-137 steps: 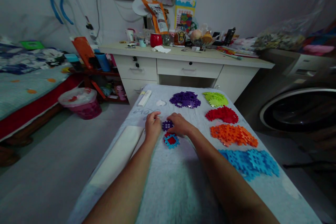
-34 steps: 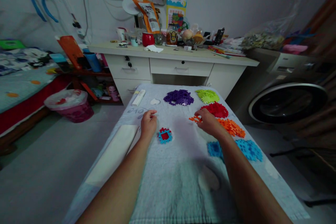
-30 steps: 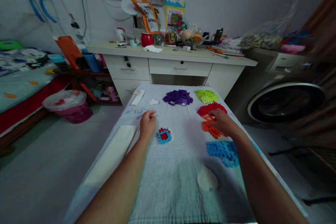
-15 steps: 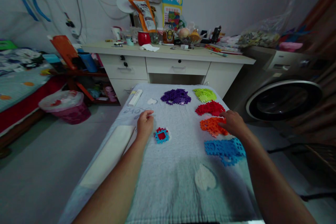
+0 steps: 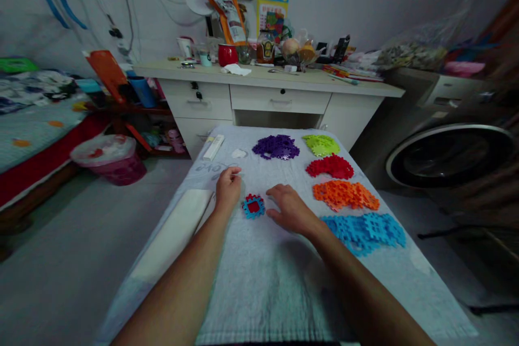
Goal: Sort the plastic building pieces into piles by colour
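A small square of interlocking plastic pieces, blue with red at its top edge and in its centre (image 5: pixel 253 206), lies flat on the cloth between my hands. Just left of it, my left hand (image 5: pixel 228 188) is curled closed; whatever its fingers may hold is hidden. My right hand (image 5: pixel 291 208) is close on the right side of the square, thumb and fingers apart, with nothing seen between them. Piles of similar pieces lie to the right: blue (image 5: pixel 367 231), orange (image 5: pixel 344 194), red (image 5: pixel 330 166) and lime green (image 5: pixel 321 145). A purple pile (image 5: pixel 276 147) is farther back.
The cloth-covered table (image 5: pixel 259 292) carries a white remote (image 5: pixel 213 147) at its back left and a long pale object (image 5: pixel 174 232) along the left side. Beyond stands a white cabinet (image 5: pixel 279 98) with jars on top. A washing machine (image 5: pixel 446 135) is at right.
My right hand has left the red and orange piles and come left to the blue-and-red square. My left hand has stayed almost in place. The view has shifted slightly.
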